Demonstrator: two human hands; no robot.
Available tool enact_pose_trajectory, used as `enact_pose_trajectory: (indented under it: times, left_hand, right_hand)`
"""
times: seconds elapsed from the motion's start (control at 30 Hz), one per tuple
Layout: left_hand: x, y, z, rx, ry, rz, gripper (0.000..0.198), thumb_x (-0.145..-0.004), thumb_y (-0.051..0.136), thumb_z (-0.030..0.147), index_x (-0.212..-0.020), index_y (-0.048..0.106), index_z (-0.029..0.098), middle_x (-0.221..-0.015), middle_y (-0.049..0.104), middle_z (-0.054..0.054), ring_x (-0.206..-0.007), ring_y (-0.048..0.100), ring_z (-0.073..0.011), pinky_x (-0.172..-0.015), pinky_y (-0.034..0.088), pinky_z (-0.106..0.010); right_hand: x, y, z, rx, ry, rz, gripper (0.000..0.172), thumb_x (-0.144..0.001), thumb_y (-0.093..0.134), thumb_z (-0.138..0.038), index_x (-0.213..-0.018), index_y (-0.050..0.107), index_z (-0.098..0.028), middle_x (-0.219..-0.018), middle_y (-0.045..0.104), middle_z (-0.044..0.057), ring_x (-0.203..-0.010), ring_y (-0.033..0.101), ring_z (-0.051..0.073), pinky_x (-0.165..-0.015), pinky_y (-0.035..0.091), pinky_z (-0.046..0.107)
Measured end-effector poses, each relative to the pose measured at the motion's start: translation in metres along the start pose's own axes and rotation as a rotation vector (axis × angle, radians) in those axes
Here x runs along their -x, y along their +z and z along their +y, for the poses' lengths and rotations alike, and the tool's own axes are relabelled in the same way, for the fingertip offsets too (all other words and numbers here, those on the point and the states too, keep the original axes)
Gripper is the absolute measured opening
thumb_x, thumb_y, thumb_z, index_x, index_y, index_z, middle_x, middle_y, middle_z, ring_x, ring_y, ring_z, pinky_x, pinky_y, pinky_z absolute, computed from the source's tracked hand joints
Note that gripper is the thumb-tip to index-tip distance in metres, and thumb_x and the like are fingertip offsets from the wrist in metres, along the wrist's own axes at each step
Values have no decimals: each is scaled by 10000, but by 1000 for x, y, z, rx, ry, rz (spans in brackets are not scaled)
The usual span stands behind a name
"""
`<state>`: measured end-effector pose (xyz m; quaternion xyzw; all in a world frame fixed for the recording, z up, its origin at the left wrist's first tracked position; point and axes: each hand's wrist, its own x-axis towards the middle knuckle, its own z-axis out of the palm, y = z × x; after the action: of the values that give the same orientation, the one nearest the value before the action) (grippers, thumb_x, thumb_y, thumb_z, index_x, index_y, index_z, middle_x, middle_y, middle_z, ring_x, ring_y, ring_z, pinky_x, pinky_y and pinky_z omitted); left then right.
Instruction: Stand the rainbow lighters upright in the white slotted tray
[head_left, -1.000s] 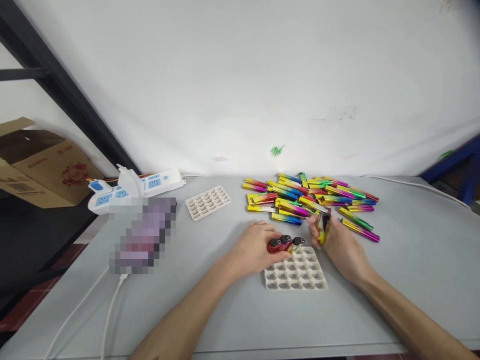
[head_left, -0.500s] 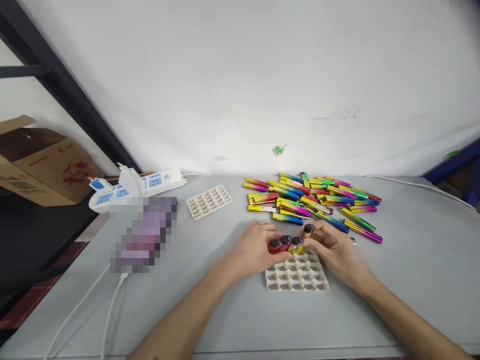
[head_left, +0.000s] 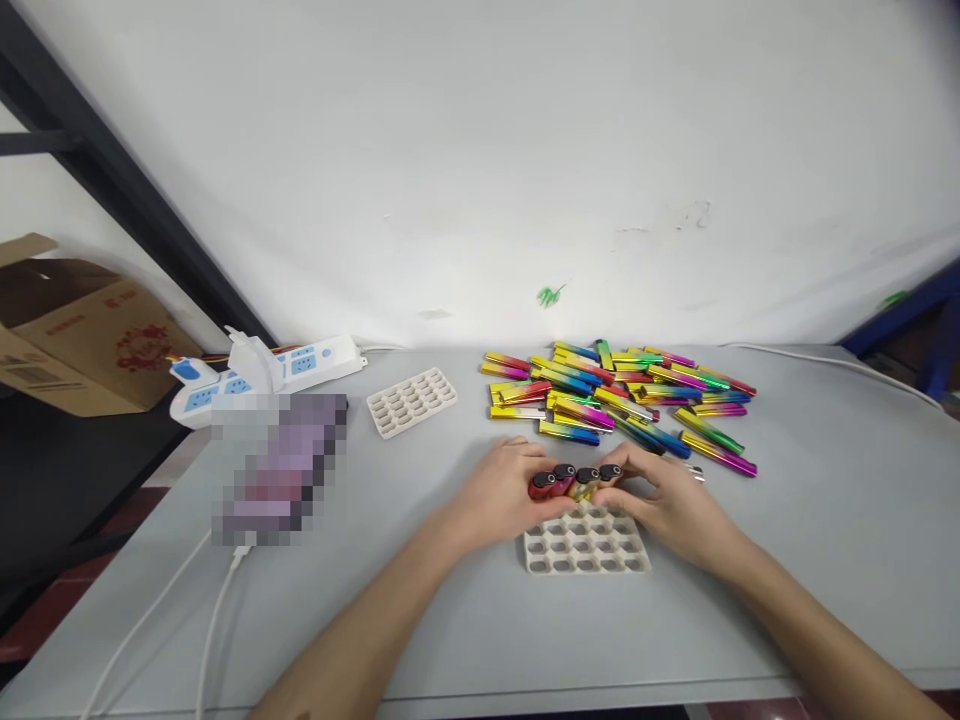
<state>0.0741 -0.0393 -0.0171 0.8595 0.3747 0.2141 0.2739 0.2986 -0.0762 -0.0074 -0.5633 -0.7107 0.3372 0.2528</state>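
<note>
Several slim, shiny lighters with black tops stand in a row at the back of a cream tray (head_left: 587,566) with oval holes. My left hand (head_left: 501,500) is closed around the left side of the row, at a red lighter (head_left: 541,488) and a magenta one beside it. A gold lighter (head_left: 585,486) stands between my hands. My right hand (head_left: 660,500) pinches the rightmost lighter (head_left: 610,473), whose lower part is hidden by fingers. Beyond my hands lies a loose pile of metallic rainbow lighters (head_left: 571,412).
A second cream tray (head_left: 411,402) lies on the grey table (head_left: 450,630) to the left. Further left are a white power strip (head_left: 322,363), a blurred-out purple device (head_left: 289,470) and white cables. An open cardboard box (head_left: 97,335) stands at far left; the wall rises behind.
The rightmost lighter, held in my right hand, has gone down and toward the others, so its top is now level with the row. My left hand keeps its hold. The view has shifted slightly.
</note>
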Motion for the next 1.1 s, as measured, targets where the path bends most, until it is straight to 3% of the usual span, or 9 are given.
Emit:
enact_pose_trajectory:
  times: [0.13, 0.23, 0.3, 0.43, 0.53, 0.67, 0.8, 0.93, 1.1]
  left_hand:
    - [0, -2, 1, 19, -10, 7, 297, -808, 707, 496, -785, 661, 203, -791, 640, -14, -844, 579, -196, -721, 427, -287]
    - [1, -3, 2, 30, -16, -14, 276, -809, 715, 470, -809, 669, 198, -808, 656, -18, -854, 582, -199, -724, 429, -290]
    - [0, -4, 2, 26, -19, -15, 277, -808, 716, 467, -806, 668, 195, -812, 658, -19, -853, 585, -200, -733, 431, -295]
    - [0, -6, 2, 9, -32, -10, 279, -805, 716, 467, -781, 653, 196, -796, 649, -11, -819, 582, -191, -743, 434, -301]
    - [1, -7, 1, -17, -49, 4, 288, -799, 715, 468, -746, 635, 197, -805, 645, -8, -824, 578, -190, -766, 437, -310]
    - [3, -9, -2, -54, -108, 26, 307, -787, 718, 482, -746, 624, 193, -830, 663, -18, -868, 588, -207, -847, 438, -345]
    - [5, -8, -4, -45, -168, 36, 363, -758, 724, 546, -861, 662, 203, -989, 695, -41, -1040, 581, -254, -944, 425, -375]
    - [5, -6, -5, -77, -165, 64, 370, -745, 731, 554, -831, 670, 200, -956, 690, -43, -1009, 600, -253, -915, 444, -362]
    - [5, -7, -4, -81, -152, 87, 362, -737, 733, 558, -803, 666, 209, -897, 670, -18, -923, 603, -222, -862, 464, -334]
  right_hand:
    - [0, -13, 15, 23, -81, 120, 314, -956, 463, -501, -936, 662, -259, -992, 711, 38, -922, 641, 227, -802, 481, 348]
    - [-2, -28, 30, 117, -3, 332, 437, -1001, 308, -505, -941, 656, -247, -961, 708, 55, -891, 637, 232, -800, 467, 372]
    - [-5, -36, 38, 260, 69, 403, 397, -982, 356, -507, -912, 647, -246, -941, 706, 55, -888, 630, 249, -773, 456, 383]
    - [-9, -44, 52, 540, 0, 347, 225, -864, 561, -455, -891, 630, -242, -993, 688, 62, -973, 602, 290, -778, 449, 394]
    - [-7, -47, 57, 601, -28, 349, 263, -800, 618, -427, -971, 597, -228, -1019, 671, 74, -969, 598, 291, -781, 457, 394]
    - [4, -50, 60, 635, -11, 386, 248, -793, 616, -432, -925, 587, -224, -951, 663, 78, -943, 593, 293, -788, 458, 399]
    - [23, -48, 69, 690, -35, 395, 227, -836, 588, -452, -905, 628, -240, -929, 663, 84, -910, 586, 293, -824, 451, 435]
    - [44, -43, 81, 633, 6, 387, 273, -869, 564, -490, -995, 629, -256, -1046, 670, 79, -990, 574, 310, -854, 459, 462]
    - [59, -40, 77, 373, 69, 379, 281, -865, 592, -522, -974, 623, -265, -1068, 667, 78, -1050, 584, 309, -883, 462, 458]
